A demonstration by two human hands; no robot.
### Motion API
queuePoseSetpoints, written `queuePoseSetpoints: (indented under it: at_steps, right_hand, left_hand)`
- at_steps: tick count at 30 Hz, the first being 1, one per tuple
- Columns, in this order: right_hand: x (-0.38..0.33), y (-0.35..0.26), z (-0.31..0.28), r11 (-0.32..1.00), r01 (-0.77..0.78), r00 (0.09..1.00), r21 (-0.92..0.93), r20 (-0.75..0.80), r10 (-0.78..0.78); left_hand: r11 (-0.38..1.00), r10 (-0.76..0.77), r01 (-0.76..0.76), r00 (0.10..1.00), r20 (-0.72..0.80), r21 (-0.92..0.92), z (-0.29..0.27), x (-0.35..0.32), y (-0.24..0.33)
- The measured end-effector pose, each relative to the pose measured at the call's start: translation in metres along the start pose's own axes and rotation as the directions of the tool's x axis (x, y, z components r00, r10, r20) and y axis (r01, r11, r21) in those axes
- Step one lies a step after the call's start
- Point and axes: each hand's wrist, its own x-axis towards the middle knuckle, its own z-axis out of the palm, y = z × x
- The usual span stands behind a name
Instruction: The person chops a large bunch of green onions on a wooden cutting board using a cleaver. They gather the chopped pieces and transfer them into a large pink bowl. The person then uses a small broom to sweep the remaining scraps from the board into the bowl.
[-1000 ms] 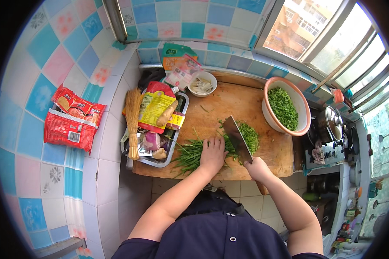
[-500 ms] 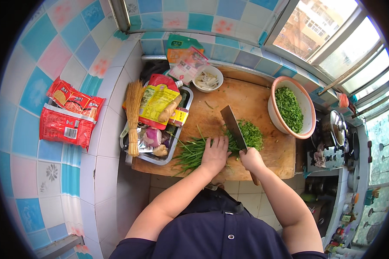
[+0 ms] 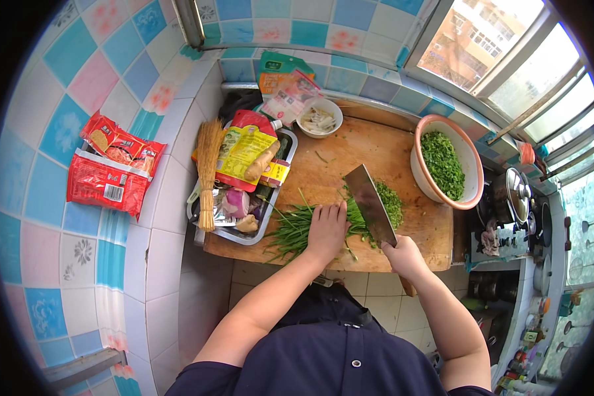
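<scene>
My left hand (image 3: 327, 231) presses down on a bunch of garlic chives (image 3: 290, 233), its fingers bent over the stalks. The long green leaves fan out to its left on the wooden cutting board (image 3: 383, 153). In my right hand (image 3: 404, 256) is the wooden handle of a broad cleaver (image 3: 372, 206), its blade slanting away to the upper left with its flat side showing. The blade stands beside the cut end of the bunch. Finely chopped chives (image 3: 391, 203) lie in a pile just right of the blade, partly hidden behind it.
A large bowl (image 3: 418, 168) of chopped greens stands at the board's right, a small white bowl (image 3: 320, 133) at its far edge. Left is a metal tray (image 3: 261, 228) with packets, ginger and onion, and a straw brush (image 3: 209, 171). Pots (image 3: 516, 198) stand far right.
The cleaver and my right hand have shifted slightly right and nearer to me, and the blade shows more of its flat face. My left hand stays on the chives.
</scene>
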Motion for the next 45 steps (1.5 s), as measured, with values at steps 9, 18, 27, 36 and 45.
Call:
queuePoseSetpoints:
  at_steps: [9, 18, 27, 36, 45]
  right_hand:
    - [0.008, -0.031, 0.001, 0.974, -0.17, 0.977, -0.151, 0.101, 0.186]
    - [0.02, -0.023, 0.023, 0.966, -0.242, 0.963, -0.09, 0.101, 0.251]
    - [0.053, -0.029, 0.038, 0.98, -0.199, 0.98, -0.021, 0.022, 0.199]
    - [0.026, -0.024, -0.005, 0.942, -0.079, 0.994, 0.327, 0.098, 0.049]
    - [0.001, -0.025, -0.008, 0.989, -0.149, 0.981, 0.012, 0.126, 0.146]
  left_hand:
    - [0.998, 0.056, -0.056, 0.998, 0.003, 0.036, 0.001, 0.001, -0.004]
    - [0.997, 0.08, -0.081, 0.997, -0.02, -0.009, 0.009, -0.002, -0.003]
    - [0.986, 0.016, -0.014, 1.0, 0.013, -0.165, 0.001, 0.004, -0.005]
    - [0.996, 0.062, -0.066, 0.996, 0.072, 0.061, -0.003, -0.006, -0.001]
    - [0.985, 0.085, -0.103, 0.988, 0.128, 0.137, -0.002, -0.007, -0.001]
